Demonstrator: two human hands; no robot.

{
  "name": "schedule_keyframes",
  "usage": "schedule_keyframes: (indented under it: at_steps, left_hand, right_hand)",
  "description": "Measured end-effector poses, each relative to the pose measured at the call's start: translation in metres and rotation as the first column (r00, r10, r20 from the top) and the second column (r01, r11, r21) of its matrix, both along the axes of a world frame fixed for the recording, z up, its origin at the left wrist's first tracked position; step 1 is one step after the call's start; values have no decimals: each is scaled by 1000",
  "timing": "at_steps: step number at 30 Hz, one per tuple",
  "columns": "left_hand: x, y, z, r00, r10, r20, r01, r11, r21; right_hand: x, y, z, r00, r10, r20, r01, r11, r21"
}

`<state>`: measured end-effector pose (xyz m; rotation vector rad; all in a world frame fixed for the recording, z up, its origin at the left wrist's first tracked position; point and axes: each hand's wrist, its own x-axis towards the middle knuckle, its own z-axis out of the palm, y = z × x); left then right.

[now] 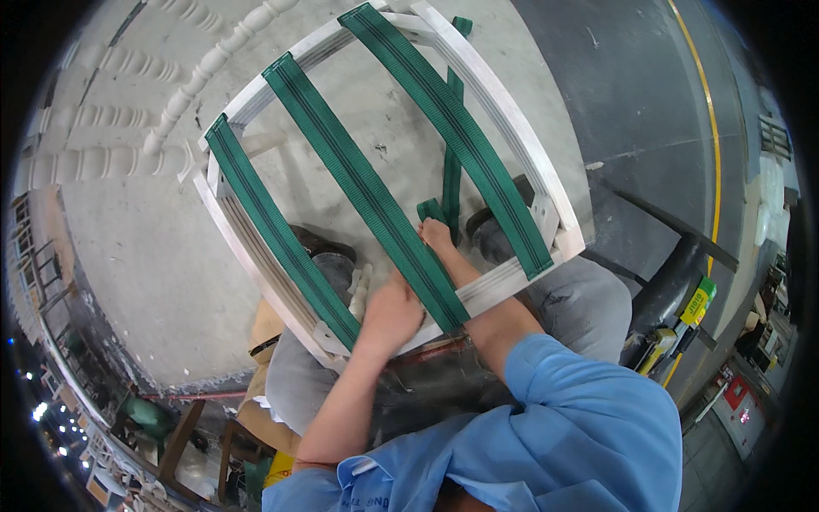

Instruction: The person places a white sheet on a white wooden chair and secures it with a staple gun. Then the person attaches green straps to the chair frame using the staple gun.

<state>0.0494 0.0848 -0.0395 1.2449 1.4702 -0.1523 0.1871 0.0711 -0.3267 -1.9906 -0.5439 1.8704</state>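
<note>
A white wooden chair seat frame [546, 183] rests across my lap, with three green webbing straps [358, 183] stretched over it. My right forearm passes beneath the near rail. Beyond the middle strap, my right hand [436, 232] is closed on the loose green webbing [452, 175], which trails away below the right strap. My left hand [394, 316] reaches over the near rail between the left and middle straps. It is curled against the middle strap's edge; its fingertips are hidden there, and what they hold cannot be made out.
Turned white chair legs [200, 85] extend at the upper left. To my right stands a dark bench [674, 269] with a yellow-green box [698, 300] and tools on it. Cardboard [264, 418] lies by my left leg. A yellow line [715, 154] runs along the floor at right.
</note>
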Motion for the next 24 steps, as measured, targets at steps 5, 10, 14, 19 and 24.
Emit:
schedule_keyframes:
  at_steps: [5,10,14,19,24]
  left_hand:
    - [2,-22,-24,986,-111,127,122,990,-76]
    - [-2,-24,-40,963,-39,266,91,978,-187]
    - [-5,-23,-36,919,205,337,-87,939,-334]
    - [-6,-12,-24,917,261,301,-110,892,-439]
    - [-10,-20,-30,927,195,320,-99,951,-292]
  right_hand:
    - [-35,63,49,954,-140,-266,236,897,374]
    - [-49,95,132,903,-104,-417,307,834,458]
    - [-47,92,130,760,-147,-633,369,899,235]
    - [-38,53,88,449,-49,-892,267,960,81]
    - [-11,-21,100,465,-449,-763,256,893,-370]
